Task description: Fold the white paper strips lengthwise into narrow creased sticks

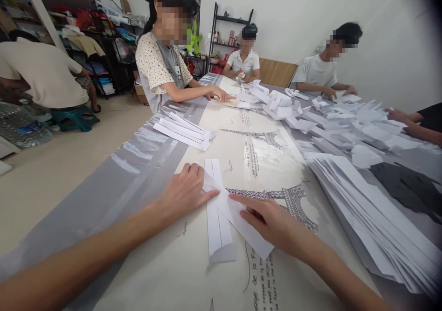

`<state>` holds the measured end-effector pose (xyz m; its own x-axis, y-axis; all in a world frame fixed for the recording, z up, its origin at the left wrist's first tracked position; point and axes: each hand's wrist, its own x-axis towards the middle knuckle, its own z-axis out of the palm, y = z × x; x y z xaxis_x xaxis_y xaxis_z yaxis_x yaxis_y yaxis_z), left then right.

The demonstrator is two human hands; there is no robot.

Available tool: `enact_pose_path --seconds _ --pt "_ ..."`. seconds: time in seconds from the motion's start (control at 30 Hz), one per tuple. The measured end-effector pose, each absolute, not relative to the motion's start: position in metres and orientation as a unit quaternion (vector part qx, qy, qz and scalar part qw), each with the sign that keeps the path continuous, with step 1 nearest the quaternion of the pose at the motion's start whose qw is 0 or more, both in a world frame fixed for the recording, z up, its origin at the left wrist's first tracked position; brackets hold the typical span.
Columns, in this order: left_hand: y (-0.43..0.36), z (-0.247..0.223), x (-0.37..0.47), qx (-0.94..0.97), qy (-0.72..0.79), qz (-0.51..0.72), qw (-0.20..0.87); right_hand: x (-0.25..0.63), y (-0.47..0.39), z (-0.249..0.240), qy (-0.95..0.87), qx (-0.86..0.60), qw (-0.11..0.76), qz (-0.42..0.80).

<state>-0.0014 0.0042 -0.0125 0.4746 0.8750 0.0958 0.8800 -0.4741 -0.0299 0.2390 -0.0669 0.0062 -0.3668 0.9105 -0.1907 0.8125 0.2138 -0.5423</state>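
Two white paper strips cross each other on the table in front of me. One folded strip [218,230] runs lengthwise, with a crease line along it and a folded bottom end. The other strip [253,232] lies slantwise over it, down to the right. My left hand [188,189] rests on the upper left end of the slanting strip, its thumb stretched onto the crossing and its other fingers curled. My right hand [267,214] touches the slanting strip just right of the crossing, index finger extended and the thumb apart below it.
A stack of long white papers [373,219] lies at the right, with a heap of folded papers [345,118] behind it. More strips [184,129] lie beyond my left hand. Several people sit or stand around the printed tablecloth [155,274].
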Motion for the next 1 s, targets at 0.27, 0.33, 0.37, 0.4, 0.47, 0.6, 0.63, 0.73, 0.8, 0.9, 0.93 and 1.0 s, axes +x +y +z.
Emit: enact_pose_path --seconds 0.27,0.33,0.37,0.4,0.47,0.6,0.63,0.73,0.8,0.9,0.93,1.0 --pt "0.006 -0.017 -0.001 -0.858 -0.510 -0.046 0.044 0.241 -0.065 0.003 -0.765 -0.558 0.102 0.306" --pt "0.006 -0.017 0.000 -0.858 -0.509 -0.043 0.045 0.241 -0.065 0.003 -0.767 -0.556 0.106 0.302" --pt "0.006 -0.017 0.000 -0.858 -0.510 -0.040 0.047 0.241 -0.064 0.003 -0.769 -0.556 0.106 0.299" --pt "0.006 -0.017 0.000 -0.858 -0.510 -0.038 0.048 0.241 -0.064 0.003 -0.770 -0.555 0.104 0.295" --pt "0.006 -0.016 0.000 -0.858 -0.510 -0.037 0.047 0.241 -0.064 0.005 -0.772 -0.558 0.092 0.291" --pt "0.005 -0.018 -0.001 -0.863 -0.502 -0.040 0.042 0.239 -0.065 0.006 -0.779 -0.554 0.082 0.281" --pt "0.005 -0.018 -0.002 -0.864 -0.499 -0.040 0.045 0.238 -0.066 0.006 -0.789 -0.544 0.086 0.271" --pt "0.006 -0.020 -0.003 -0.868 -0.491 -0.040 0.060 0.239 -0.070 0.001 -0.825 -0.513 0.084 0.224" --pt "0.006 -0.020 -0.004 -0.870 -0.487 -0.039 0.067 0.242 -0.072 -0.002 -0.844 -0.497 0.068 0.190" --pt "0.005 -0.019 -0.004 -0.872 -0.483 -0.043 0.068 0.248 -0.074 -0.003 -0.866 -0.473 0.052 0.151" --pt "0.005 -0.018 -0.004 -0.872 -0.484 -0.042 0.064 0.250 -0.074 -0.002 -0.871 -0.469 0.052 0.140" --pt "0.004 -0.017 -0.004 -0.872 -0.484 -0.040 0.058 0.253 -0.074 0.000 -0.879 -0.457 0.062 0.118"
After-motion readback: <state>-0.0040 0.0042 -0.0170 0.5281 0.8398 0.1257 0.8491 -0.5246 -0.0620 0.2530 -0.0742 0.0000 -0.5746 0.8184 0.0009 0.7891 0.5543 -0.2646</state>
